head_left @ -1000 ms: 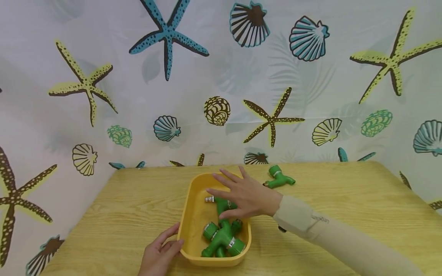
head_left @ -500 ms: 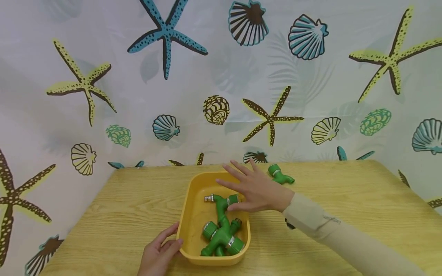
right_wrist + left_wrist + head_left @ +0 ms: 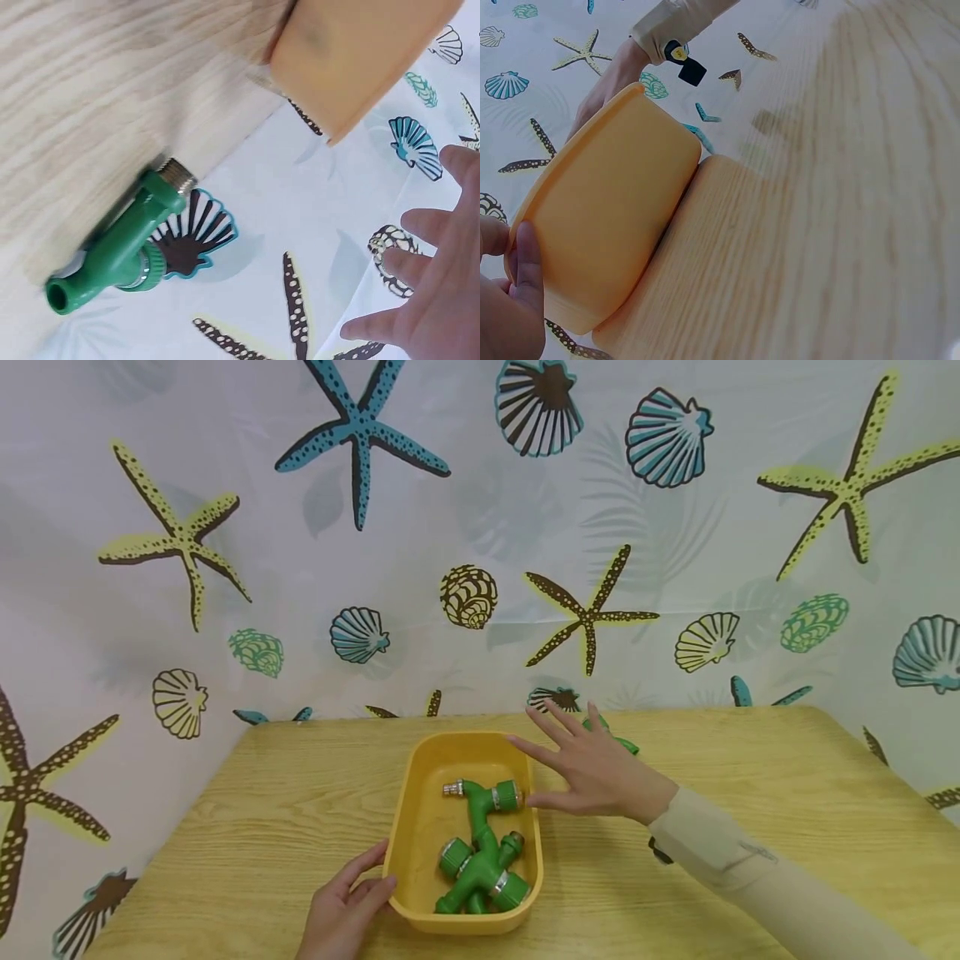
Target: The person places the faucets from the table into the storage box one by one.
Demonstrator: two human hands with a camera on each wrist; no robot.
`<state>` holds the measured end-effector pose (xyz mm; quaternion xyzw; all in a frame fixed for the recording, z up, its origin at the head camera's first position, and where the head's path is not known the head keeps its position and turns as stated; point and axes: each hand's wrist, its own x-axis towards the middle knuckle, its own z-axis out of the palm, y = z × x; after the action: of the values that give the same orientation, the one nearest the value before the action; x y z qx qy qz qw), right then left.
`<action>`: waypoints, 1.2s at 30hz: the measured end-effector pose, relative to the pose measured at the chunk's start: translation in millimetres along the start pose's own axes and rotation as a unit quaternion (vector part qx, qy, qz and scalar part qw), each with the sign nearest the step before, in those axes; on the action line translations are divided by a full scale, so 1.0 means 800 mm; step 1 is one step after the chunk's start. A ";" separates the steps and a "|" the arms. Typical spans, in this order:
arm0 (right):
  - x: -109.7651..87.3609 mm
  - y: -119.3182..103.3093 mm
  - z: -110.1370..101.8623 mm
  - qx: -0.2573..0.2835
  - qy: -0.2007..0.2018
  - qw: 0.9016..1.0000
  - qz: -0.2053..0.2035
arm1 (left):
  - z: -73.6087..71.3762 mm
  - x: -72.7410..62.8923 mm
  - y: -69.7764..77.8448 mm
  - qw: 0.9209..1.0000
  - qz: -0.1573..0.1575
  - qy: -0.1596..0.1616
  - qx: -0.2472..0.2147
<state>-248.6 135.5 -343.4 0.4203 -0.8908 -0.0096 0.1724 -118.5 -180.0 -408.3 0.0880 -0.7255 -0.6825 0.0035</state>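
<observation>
A yellow plastic bin (image 3: 420, 852) sits on the table with several green taps inside. One tap (image 3: 477, 810) lies toward the middle, its metal nozzle pointing left; others overlap near the front, around a tap (image 3: 480, 878) with a ribbed knob. My left hand (image 3: 343, 903) pinches the bin's front-left rim between thumb and fingers, as the left wrist view also shows. Fingers spread, my right hand (image 3: 600, 770) hovers at the bin's right rim and holds nothing. Behind it lies another green tap (image 3: 124, 244) on the table, mostly hidden in the head view.
The wooden table (image 3: 300, 793) backs onto a white curtain (image 3: 420, 527) printed with starfish and shells. A dark band (image 3: 686, 64) with a square piece shows at the right sleeve's cuff.
My right hand has moved right, from over the bin to beyond its right rim. It uncovers the middle tap and now covers most of the table tap. The left hand stays put.
</observation>
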 end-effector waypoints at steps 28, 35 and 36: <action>-0.039 0.055 0.016 0.006 -0.014 0.994 0.112 | 0.002 -0.002 -0.003 1.000 0.000 -0.002 -0.014; -0.040 0.075 0.028 0.023 -0.035 0.988 0.148 | 0.001 -0.002 -0.001 1.000 0.006 -0.011 -0.015; -0.040 0.077 0.029 0.025 -0.039 0.987 0.154 | 0.001 -0.002 -0.001 1.000 0.008 -0.012 -0.013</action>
<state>-282.9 196.5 -364.6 0.2819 -0.9509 0.0226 0.1261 -116.9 -179.4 -408.9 0.0736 -0.7171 -0.6931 0.0011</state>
